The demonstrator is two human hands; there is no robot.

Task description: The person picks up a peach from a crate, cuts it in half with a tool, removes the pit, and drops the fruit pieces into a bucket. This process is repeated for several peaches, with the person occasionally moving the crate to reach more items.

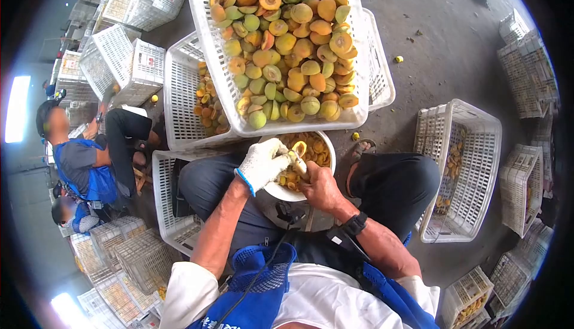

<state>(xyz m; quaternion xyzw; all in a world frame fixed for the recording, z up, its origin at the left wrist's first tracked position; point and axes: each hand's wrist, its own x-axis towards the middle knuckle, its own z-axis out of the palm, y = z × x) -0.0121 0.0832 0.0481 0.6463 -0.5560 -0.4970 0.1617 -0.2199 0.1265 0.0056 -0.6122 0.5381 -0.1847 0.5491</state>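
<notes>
My left hand [263, 163], in a white knit glove with a blue cuff, is closed around a cut yellow fruit half [299, 148] that looks like a peach or apricot. Bare and wearing a black wristwatch, my right hand [323, 186] grips a small pale-handled tool [298, 164] against the fruit. The tool's working end is hidden. Both hands are over a white bucket [332, 160] holding yellow-orange fruit pieces. Just beyond it, a white crate [209, 48] is heaped with green, yellow and orange fruit, many pieces cut in half.
Beneath the heaped crate, another crate [179, 98] contains fruit. A tilted crate [426, 140] with some fruit pieces stands right of my knee. At the left sits another person [81, 164] in a blue apron, among stacked crates [146, 66]. Bits of fruit [399, 59] lie on the floor.
</notes>
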